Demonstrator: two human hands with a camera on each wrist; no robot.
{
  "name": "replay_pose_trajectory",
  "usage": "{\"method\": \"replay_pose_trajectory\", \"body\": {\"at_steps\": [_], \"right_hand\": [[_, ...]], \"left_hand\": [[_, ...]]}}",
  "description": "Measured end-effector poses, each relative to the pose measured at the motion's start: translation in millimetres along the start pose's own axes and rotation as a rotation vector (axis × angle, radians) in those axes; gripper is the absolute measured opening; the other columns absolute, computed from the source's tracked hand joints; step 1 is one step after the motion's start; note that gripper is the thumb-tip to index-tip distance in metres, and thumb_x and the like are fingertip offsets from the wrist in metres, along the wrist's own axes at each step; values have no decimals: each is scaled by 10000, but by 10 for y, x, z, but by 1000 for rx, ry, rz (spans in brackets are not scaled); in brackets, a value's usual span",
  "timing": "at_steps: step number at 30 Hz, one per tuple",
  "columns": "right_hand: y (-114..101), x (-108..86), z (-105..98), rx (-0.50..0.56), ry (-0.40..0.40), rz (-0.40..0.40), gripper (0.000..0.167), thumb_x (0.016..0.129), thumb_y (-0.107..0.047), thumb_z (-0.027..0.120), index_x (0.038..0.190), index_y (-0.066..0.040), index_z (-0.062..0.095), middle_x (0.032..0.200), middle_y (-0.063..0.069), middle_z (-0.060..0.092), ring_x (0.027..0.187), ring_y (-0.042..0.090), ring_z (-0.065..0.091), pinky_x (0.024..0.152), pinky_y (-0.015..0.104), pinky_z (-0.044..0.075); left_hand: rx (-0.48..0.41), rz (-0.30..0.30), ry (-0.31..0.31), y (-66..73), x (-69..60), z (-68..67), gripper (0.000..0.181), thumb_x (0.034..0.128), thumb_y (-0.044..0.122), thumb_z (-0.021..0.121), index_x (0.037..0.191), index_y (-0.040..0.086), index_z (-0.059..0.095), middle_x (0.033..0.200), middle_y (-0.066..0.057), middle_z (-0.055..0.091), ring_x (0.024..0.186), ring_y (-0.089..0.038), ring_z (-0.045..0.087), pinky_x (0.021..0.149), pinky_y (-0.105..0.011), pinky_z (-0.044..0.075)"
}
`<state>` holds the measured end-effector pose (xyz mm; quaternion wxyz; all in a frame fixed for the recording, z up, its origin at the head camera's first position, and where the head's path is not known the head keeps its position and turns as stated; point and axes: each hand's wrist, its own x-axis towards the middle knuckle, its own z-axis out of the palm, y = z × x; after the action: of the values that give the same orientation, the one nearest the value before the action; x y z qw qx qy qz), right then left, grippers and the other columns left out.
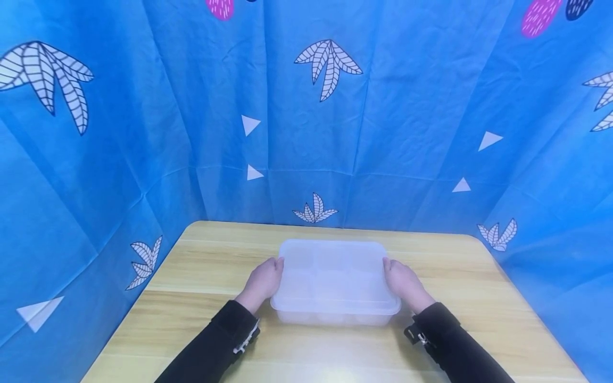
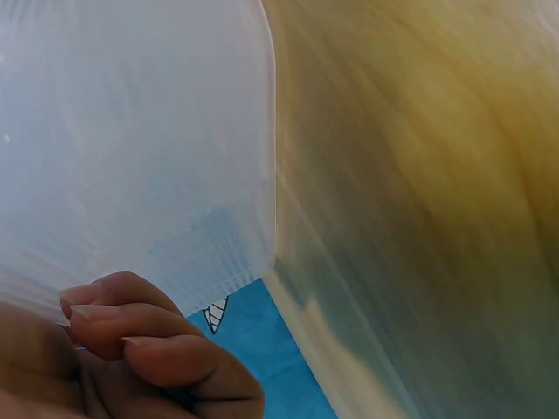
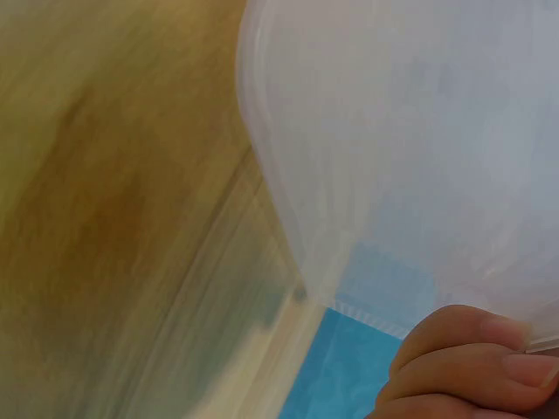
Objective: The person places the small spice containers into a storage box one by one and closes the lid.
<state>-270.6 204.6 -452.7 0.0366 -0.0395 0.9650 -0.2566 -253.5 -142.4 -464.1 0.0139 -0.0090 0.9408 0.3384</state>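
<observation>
A translucent white plastic storage box (image 1: 335, 317) with a flat lid (image 1: 335, 274) is level over the middle of the table. Faint divisions show through the lid, but the contents cannot be made out. My left hand (image 1: 266, 277) grips its left edge, fingers curled at the rim; in the left wrist view those fingers (image 2: 166, 336) bend against the box wall (image 2: 140, 148). On the opposite edge my right hand (image 1: 401, 277) holds the rim the same way, its curled fingers (image 3: 467, 362) showing in the right wrist view. Whether the box bottom touches the table is unclear.
A light wood-grain table (image 1: 215, 250) with rounded far corners lies beneath. Blue curtain (image 1: 407, 106) printed with leaves and triangles hangs behind it and along both sides. Dark sleeves (image 1: 215, 340) with wrist straps cover both forearms.
</observation>
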Motion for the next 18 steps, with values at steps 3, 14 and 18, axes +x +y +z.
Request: {"method": "replay_pose_trajectory", "body": {"at_steps": [3, 14, 18], "right_hand": [[15, 0, 11, 27, -3, 0, 651, 1102, -342, 169, 1349, 182, 466, 1352, 374, 506, 1259, 545, 468, 1077, 620, 377], [61, 18, 32, 25, 12, -31, 623, 1105, -307, 190, 1282, 196, 513, 1270, 375, 562, 1202, 536, 519, 1046, 608, 415], [59, 17, 26, 39, 7, -28, 631, 1107, -320, 191, 1285, 197, 506, 1265, 377, 562, 1197, 534, 523, 1039, 608, 422]], "left_hand": [[-35, 0, -2, -11, 6, 2, 491, 1106, 343, 269, 1053, -15, 601, 743, -61, 495, 738, -225, 541, 653, -359, 462], [-83, 12, 3, -55, 29, 19, 512, 1103, 344, 274, 1163, -43, 604, 798, -59, 550, 801, -226, 572, 722, -394, 512], [-84, 7, -11, -54, 13, 13, 518, 1104, 346, 261, 1141, -38, 607, 773, -60, 531, 780, -219, 564, 691, -375, 500]]}}
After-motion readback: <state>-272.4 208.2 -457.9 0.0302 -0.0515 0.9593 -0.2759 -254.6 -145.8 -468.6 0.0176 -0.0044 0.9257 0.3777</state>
